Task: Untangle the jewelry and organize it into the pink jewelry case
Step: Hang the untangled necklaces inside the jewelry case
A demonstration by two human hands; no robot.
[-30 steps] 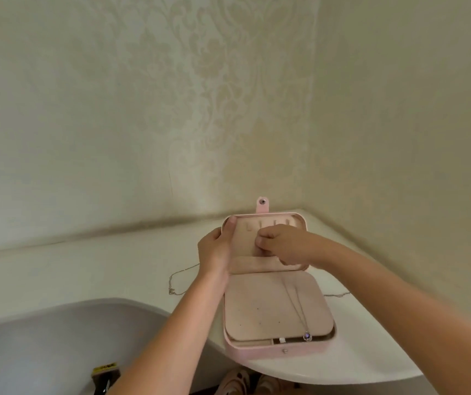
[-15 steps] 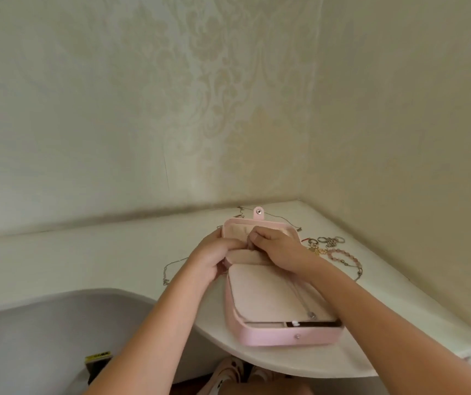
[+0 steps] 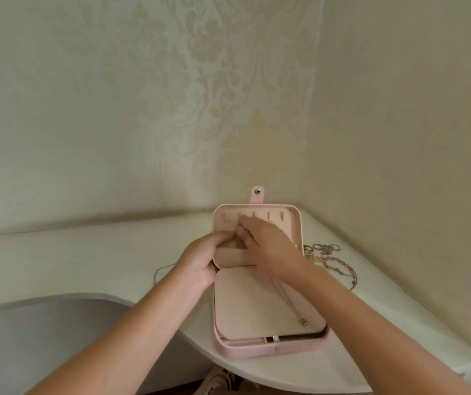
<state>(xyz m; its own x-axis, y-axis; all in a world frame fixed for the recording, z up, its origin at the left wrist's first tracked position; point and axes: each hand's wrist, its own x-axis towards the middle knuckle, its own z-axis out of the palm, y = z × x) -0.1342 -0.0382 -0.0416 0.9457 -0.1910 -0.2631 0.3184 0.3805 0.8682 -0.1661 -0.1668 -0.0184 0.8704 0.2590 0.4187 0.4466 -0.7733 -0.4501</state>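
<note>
Open pink jewelry case point(image 3: 257, 350) at the rounded corner of a white table point(image 3: 86, 260), front wall nearest the wearer; a flat inner panel covers the base, and a pendant point(image 3: 302, 322) rests on it towards the 5 o'clock corner; the necklace point(image 3: 288, 300) runs from the pendant towards 11 o'clock and passes out of sight under the right wrist.

Left hand point(image 3: 200, 258), fingers curled round the left edge of the lid point(image 3: 294, 220) at its pocket, steadies it; right hand point(image 3: 268, 246), fingers bent with their tips point(image 3: 242, 225) just below the hooks point(image 3: 270, 216), appears to pinch the upper end of the chain, though the chain there is too fine to make out.

Change: half a second ago the lid leaned towards the wearer with both hands bunched on it and the hook row hidden; the lid now stands up and the hooks show again; judged from this, the necklace is being hung and the clasp end not yet settled.

Relative to the right hand, the pendant lies at 5 o'clock, well apart; a heap of rings and beaded bracelets point(image 3: 328, 259) lies on the table at 3 o'clock, near the wrist; a thin chain point(image 3: 159, 273) lies at 8 o'clock of the left hand; both remain to be sorted.
</note>
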